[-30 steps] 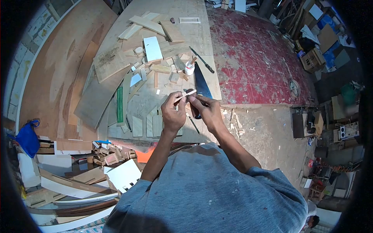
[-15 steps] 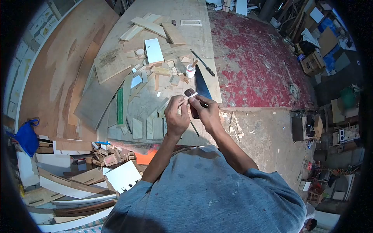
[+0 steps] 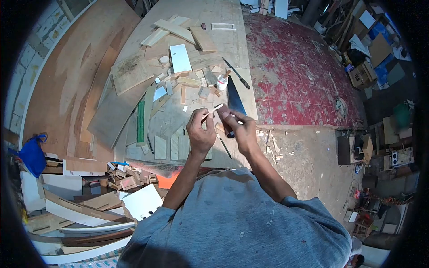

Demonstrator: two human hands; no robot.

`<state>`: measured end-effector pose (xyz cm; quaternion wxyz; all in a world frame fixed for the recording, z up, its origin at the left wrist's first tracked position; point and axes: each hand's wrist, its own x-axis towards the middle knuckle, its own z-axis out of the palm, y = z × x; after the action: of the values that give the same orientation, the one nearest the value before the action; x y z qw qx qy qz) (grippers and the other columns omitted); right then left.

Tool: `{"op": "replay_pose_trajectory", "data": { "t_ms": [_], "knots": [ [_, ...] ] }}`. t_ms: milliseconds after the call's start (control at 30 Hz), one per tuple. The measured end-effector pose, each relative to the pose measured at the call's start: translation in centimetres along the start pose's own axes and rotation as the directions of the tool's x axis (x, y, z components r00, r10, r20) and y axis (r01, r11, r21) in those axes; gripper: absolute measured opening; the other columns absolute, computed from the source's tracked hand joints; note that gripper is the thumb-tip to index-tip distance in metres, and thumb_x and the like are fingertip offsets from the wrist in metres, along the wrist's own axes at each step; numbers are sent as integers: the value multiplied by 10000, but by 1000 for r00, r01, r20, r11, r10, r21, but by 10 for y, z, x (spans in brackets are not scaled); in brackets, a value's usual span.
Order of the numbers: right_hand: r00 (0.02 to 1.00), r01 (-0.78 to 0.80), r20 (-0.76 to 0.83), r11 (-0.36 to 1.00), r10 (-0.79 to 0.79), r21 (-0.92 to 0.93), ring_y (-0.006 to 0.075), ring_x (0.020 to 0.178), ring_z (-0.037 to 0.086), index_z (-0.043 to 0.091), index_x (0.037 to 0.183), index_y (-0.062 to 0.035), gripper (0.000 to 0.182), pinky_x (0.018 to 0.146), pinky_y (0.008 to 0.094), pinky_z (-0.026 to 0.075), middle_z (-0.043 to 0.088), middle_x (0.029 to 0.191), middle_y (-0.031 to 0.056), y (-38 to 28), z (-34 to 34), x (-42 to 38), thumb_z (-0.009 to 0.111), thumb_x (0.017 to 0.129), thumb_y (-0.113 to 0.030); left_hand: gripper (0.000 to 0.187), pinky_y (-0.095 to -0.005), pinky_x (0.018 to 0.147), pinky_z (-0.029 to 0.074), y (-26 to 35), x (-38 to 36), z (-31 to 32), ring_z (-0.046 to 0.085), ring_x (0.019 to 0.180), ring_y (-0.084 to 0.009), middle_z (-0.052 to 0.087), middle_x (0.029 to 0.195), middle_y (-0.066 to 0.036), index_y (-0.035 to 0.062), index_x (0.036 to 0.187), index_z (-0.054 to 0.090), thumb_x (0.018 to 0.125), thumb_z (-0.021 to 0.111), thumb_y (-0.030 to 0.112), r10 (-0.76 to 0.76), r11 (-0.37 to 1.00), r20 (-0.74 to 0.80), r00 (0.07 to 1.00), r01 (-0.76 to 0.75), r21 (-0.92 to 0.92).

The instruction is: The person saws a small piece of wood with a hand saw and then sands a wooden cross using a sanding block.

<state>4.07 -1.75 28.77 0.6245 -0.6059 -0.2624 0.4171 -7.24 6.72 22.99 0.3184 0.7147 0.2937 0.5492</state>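
My left hand (image 3: 202, 134) is closed, pinching a thin pale wooden stick (image 3: 216, 108) that slants up to the right. My right hand (image 3: 245, 134) is closed on a brown strip that looks like sandpaper (image 3: 223, 110), held close against the stick. The strip's lower part is partly hidden by my right fingers. Both hands are above the front part of the workbench. Beyond them lie a saw with a dark blue blade (image 3: 235, 98) and a white glue pot (image 3: 222, 83) with a stick in it. A pencil-like dark rod (image 3: 224, 147) lies between my wrists.
Boards and wood offcuts (image 3: 190, 81) cover much of the workbench (image 3: 223, 44), with a white panel (image 3: 180, 59) and a green strip (image 3: 140, 121) among them. A thin dark tool (image 3: 237, 73) lies near the right edge. Scraps (image 3: 127, 178) are piled lower left; a red floor (image 3: 295, 76) is at right.
The brown strip has turned flatter and shows more of its face, and my right hand has shifted slightly right. The stick stays in my left hand. The whole view has shifted slightly.
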Motion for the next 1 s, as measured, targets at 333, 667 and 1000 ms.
{"op": "replay_pose_trajectory", "data": {
  "t_ms": [333,667,1000],
  "knots": [
    [999,26,-35,996,-29,-80,65,631,482,729,1098,40,375,553,251,380,594,719,-11,3,0,3,696,971,-311,115,-309,695,553,3,4,-1,703,809,-208,671,899,-150,-62,1030,609,916,619,-47,68,998,13,998,-68,1],
    [939,299,-221,943,-263,147,130,890,634,634,1268,19,391,800,286,510,694,1016,54,-16,-43,37,660,990,-256,192,-328,801,572,-15,-1,-10,674,890,-172,664,988,-86,0,1157,601,966,612,0,-497,587,227,837,518,-623],
    [450,828,483,149,-751,-540,409,1193,557,658,1274,-106,463,958,457,518,559,1303,217,-6,-34,29,755,827,-43,352,-253,757,564,9,11,-25,655,844,-136,662,961,-46,29,1346,547,995,538,35,-492,-42,663,565,745,-666]
  ]
}}
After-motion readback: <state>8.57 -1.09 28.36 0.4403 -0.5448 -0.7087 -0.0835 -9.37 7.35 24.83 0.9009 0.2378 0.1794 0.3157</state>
